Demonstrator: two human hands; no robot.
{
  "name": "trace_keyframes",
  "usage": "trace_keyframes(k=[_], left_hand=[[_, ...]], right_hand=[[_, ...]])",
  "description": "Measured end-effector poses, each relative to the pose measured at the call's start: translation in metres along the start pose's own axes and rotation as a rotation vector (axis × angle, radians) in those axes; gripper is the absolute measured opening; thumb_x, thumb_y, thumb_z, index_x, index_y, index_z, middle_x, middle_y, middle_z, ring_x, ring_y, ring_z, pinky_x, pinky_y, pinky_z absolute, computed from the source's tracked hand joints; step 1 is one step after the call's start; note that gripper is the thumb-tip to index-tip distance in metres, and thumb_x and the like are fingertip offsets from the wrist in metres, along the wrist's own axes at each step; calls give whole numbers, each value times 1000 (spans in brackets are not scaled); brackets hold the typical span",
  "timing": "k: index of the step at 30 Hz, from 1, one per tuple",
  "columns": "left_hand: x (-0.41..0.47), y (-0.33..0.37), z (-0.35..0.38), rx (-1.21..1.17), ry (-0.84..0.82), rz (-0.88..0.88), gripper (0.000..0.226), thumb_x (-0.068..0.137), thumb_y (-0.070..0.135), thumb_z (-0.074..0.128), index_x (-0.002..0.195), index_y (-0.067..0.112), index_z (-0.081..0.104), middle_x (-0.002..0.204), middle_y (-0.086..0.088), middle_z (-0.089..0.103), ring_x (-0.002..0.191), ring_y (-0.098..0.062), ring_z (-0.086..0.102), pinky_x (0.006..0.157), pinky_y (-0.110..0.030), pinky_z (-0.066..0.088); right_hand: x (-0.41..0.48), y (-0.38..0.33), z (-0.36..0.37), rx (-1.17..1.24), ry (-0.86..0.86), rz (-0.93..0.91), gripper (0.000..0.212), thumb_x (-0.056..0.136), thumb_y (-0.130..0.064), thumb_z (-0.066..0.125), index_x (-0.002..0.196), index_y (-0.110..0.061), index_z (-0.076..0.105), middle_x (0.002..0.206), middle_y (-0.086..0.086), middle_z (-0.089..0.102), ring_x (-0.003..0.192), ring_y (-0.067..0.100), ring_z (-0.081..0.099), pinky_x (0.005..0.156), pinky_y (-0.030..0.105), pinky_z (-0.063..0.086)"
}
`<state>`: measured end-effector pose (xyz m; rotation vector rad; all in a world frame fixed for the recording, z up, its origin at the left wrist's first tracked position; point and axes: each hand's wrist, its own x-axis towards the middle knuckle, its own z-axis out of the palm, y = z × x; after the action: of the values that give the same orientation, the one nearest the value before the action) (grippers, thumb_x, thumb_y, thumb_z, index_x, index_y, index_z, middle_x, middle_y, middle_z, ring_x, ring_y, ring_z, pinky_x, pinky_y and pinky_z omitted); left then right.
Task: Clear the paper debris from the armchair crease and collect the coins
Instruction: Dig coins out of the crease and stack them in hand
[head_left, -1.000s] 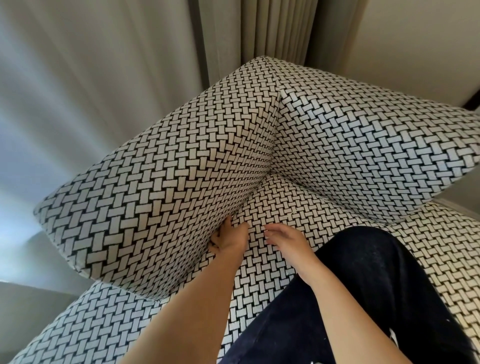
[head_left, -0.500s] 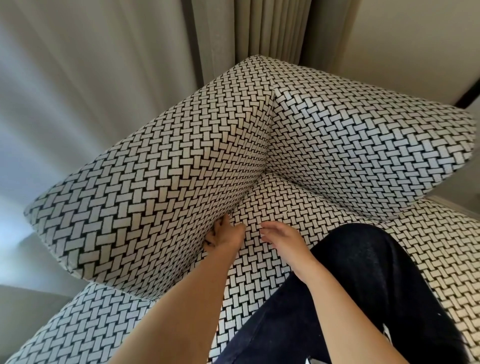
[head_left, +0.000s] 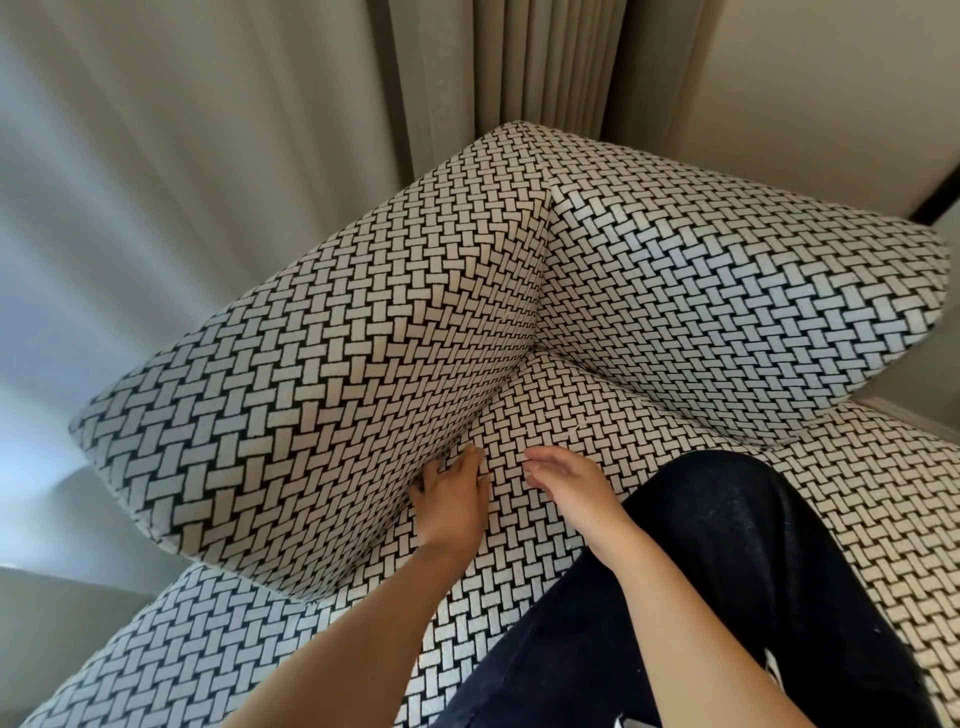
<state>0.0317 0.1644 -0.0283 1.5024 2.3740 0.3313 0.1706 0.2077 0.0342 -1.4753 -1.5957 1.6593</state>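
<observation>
The armchair (head_left: 675, 291) is covered in a black-and-white woven pattern. My left hand (head_left: 453, 501) presses against the left arm cushion (head_left: 322, 395) where it meets the seat (head_left: 561, 415), with its fingers pushed into the crease (head_left: 493, 410) and their tips hidden. My right hand (head_left: 567, 486) rests on the seat just right of it, fingers loosely curled with the tips on the fabric. Nothing shows in either hand. No paper or coins are in view.
My leg in dark trousers (head_left: 727, 582) lies across the seat on the right. Curtains (head_left: 249, 156) hang behind the chair, and a plain wall (head_left: 810, 88) stands at the upper right. A grey floor strip (head_left: 47, 613) shows at the lower left.
The view has shifted a little. Both hands stay at the same spot by the crease, with no clear change in how they lie.
</observation>
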Motion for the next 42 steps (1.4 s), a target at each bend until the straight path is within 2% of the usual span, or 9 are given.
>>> trace_keyframes(k=[4,9,12,15,19,23,27,35,42], left_hand=[[-5,-5,-6,249,113,215,19,96,18,45,113,23,51,113,6,65,115,-20,46,99,-37,35],[-1,1,-17,231,104,270,41,84,3,57,122,15,48,113,-2,64,115,-23,49,102,-37,35],[-1,11,-31,-20,53,70,22,94,10,49,109,18,63,96,-2,67,87,-17,58,74,-25,48],[-9,24,-39,-451,6,-78,19,95,14,52,103,17,69,91,6,68,59,-6,57,44,-8,37],[-28,42,-50,-640,-32,-19,15,90,14,60,98,17,72,91,11,67,74,5,58,59,-2,43],[-47,49,-58,-691,10,34,10,84,13,67,89,19,73,80,15,67,78,4,62,66,-4,47],[-63,43,-63,-656,93,112,14,86,18,66,98,22,73,98,12,69,96,-2,60,81,-10,45],[-98,-27,-66,-622,-8,-63,34,94,27,54,128,24,55,134,10,54,120,-2,46,99,-18,30],[-137,-88,-56,-455,-65,-213,41,93,26,54,133,17,49,140,1,48,128,-12,42,106,-27,31]], right_hand=[[1,-1,0,128,4,47,25,96,-18,50,119,-19,59,117,-3,63,102,7,61,91,22,44],[2,-4,-10,637,46,171,22,98,-19,47,117,-18,58,117,2,63,110,17,58,102,35,41],[0,-5,-14,780,43,274,27,98,-24,47,121,-13,55,124,7,58,118,23,52,105,40,38],[-4,-6,-12,798,-11,407,37,98,-29,46,125,-4,50,128,13,52,123,31,46,104,42,37],[-16,-11,-12,872,-117,494,40,99,-31,43,119,3,50,121,20,57,119,33,51,101,41,42],[-31,-14,-11,936,-264,492,39,100,-26,41,119,5,54,99,21,69,90,27,68,75,36,55],[-41,-14,-11,979,-293,452,34,98,-22,46,114,6,56,88,19,69,77,26,69,64,31,59],[-43,-16,-16,982,-275,337,41,100,-29,38,122,0,54,117,17,66,105,27,66,89,38,52],[-48,-18,-3,916,-204,311,27,96,-15,46,116,-2,58,108,12,71,106,23,64,81,37,56]])
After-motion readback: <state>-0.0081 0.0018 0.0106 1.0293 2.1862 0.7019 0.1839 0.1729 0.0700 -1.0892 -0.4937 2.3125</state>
